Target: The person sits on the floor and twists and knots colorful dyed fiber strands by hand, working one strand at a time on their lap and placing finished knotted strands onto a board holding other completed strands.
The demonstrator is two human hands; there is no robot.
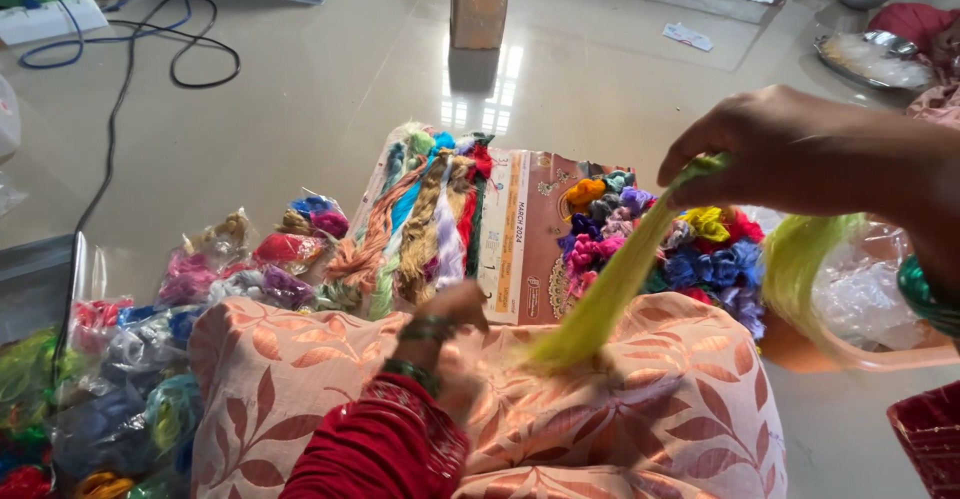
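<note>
Above lap, right hand (790,154) pinching lime-green thread hank (610,284), long, blurred, left hand (450,309) grip unclear.

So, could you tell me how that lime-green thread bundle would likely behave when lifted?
Probably floppy: the lime-green thread bundle droops from the right hand onto the knee. Likely light, since pinched fingers carry it. Its loose, fraying ends may tangle.

Left hand (452,311) fingers hidden; green thread (620,269) blurred.

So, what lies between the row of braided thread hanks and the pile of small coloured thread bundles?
In the head view, a brown printed calendar sheet lies flat between the braided hanks and the bundle pile.
</note>
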